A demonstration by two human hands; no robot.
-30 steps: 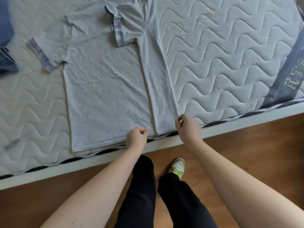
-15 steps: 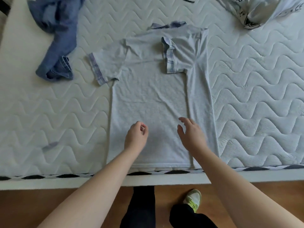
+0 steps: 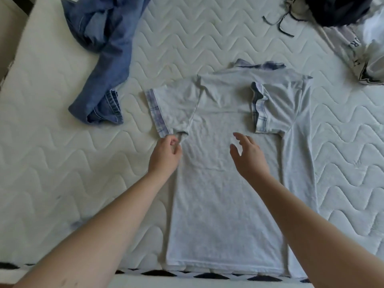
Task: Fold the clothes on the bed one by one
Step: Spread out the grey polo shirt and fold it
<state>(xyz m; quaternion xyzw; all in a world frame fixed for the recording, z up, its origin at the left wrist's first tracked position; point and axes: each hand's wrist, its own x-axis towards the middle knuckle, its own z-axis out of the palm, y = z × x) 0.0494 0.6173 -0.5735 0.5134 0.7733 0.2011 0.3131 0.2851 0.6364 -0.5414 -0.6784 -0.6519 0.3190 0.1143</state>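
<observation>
t-shirt (image 3: 224,183) flat on mattress (image 3: 62,173) | left hand (image 3: 165,155) at sleeve corner

Pale grey T-shirt (image 3: 226,183) flat on quilted white mattress (image 3: 52,163), hem toward near edge. Right side folded inward, its plaid-cuffed sleeve (image 3: 270,109) lying over chest. Left sleeve (image 3: 172,109) still spread out. Left hand (image 3: 165,155) at lower corner of left sleeve cuff, fingers curled, fingertips at fabric under armpit; actual pinch unclear. Right hand (image 3: 249,156) above shirt middle, fingers spread and relaxed. Crumpled blue jeans (image 3: 104,59) at far left. Dark and white garments (image 3: 353,28) piled at far right corner.
</observation>
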